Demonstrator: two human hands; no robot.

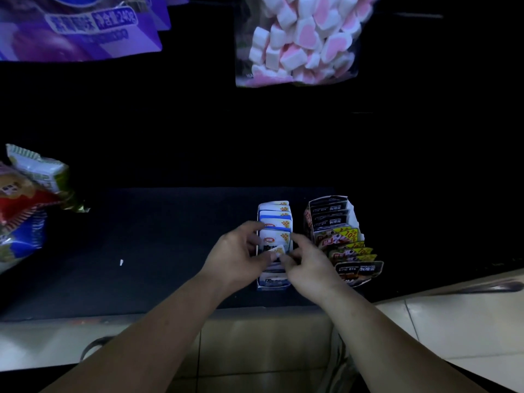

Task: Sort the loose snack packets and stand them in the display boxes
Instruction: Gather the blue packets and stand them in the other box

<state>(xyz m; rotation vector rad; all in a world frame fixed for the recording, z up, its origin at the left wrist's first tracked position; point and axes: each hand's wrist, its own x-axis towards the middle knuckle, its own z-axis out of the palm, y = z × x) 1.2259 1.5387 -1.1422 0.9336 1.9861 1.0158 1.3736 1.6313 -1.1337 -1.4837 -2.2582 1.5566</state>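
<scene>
At the far left a heap of loose, crinkled snack packets in red, blue, green and white wrappers (27,205) lies on the dark shelf (170,236), partly cut off by the edge of the view. Above it hangs a large purple plastic bag with white printed lettering (82,29). A tiny white scrap (121,262) lies alone on the shelf between the heap and the hands.

The left hand (236,258) reaches in from below, its fingers curled against the left side of a narrow white-and-blue cardboard display box (273,284). Its thumb meets a small white packet with an orange corner mark (274,251), held just above the near part of the box. Behind that packet, a row of white-and-blue packets with orange corner marks (277,222) stands upright in the box, one behind another.

The right hand (310,266) pinches the same small white packet from the other side, fingers bent, so both hands hold it together.

Higher up, a clear plastic bag of pink-and-white heart marshmallows (300,41) hangs over the shelf.

Just right of the first box, apart from it, sits a torn-edged cardboard display box (354,214). It holds black packets (329,209) at the back and yellow-and-red packets (341,236) nearer the front, leaning.

Pale floor tiles (467,324) show at the lower right.
</scene>
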